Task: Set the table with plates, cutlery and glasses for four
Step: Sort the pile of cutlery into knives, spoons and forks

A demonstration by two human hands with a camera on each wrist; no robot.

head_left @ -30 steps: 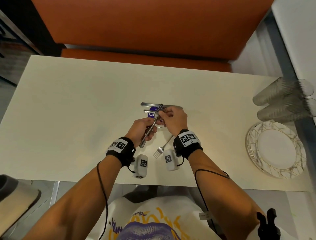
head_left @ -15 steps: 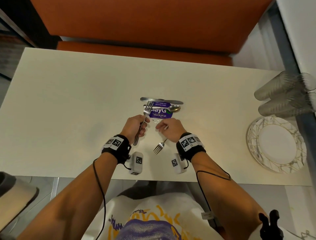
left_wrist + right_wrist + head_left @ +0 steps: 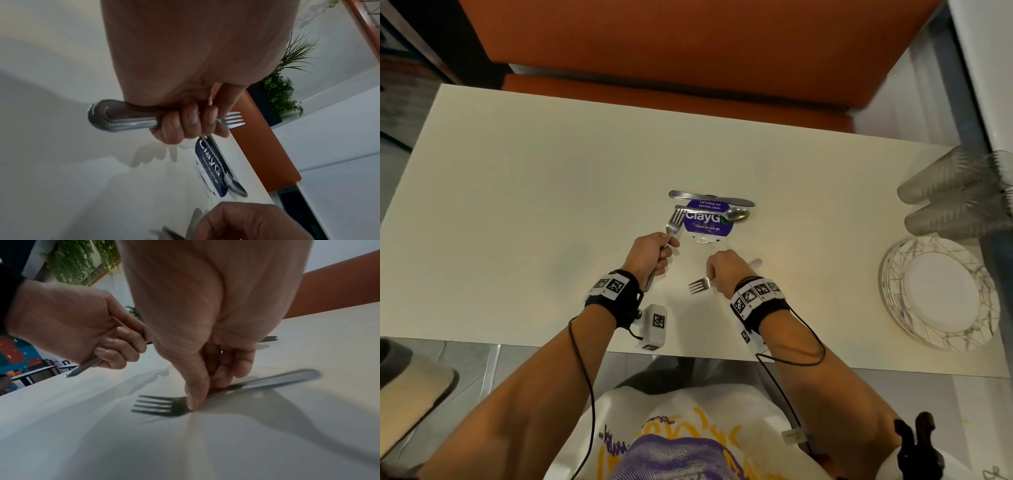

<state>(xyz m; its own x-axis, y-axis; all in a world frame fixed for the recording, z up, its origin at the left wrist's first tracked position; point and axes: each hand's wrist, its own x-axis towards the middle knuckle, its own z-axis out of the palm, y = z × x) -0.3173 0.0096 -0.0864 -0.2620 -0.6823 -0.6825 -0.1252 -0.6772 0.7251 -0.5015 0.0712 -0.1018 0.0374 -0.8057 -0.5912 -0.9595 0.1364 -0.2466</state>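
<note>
My left hand (image 3: 666,250) grips a steel fork (image 3: 674,222) by its handle (image 3: 123,116), tines (image 3: 234,120) pointing toward the far side. My right hand (image 3: 714,279) pinches the neck of a second fork (image 3: 156,405) between thumb and fingers, low at the table (image 3: 517,205). I cannot tell whether that fork is lifted. Its tines (image 3: 698,286) point left and its handle (image 3: 287,378) is blurred. Beyond the hands a knife (image 3: 709,198) and a spoon (image 3: 736,215) lie across a purple round sticker (image 3: 709,224).
A stack of white plates with gold lines (image 3: 941,294) sits at the table's right edge. Behind it are clear ribbed glasses (image 3: 955,195) lying on their sides. An orange bench (image 3: 688,51) runs along the far side. Plants (image 3: 283,91) stand beyond it.
Both hands have left the cutlery pile. The left drew its fork back and leftward. The right dropped to the fork lying near me and now pinches it.
</note>
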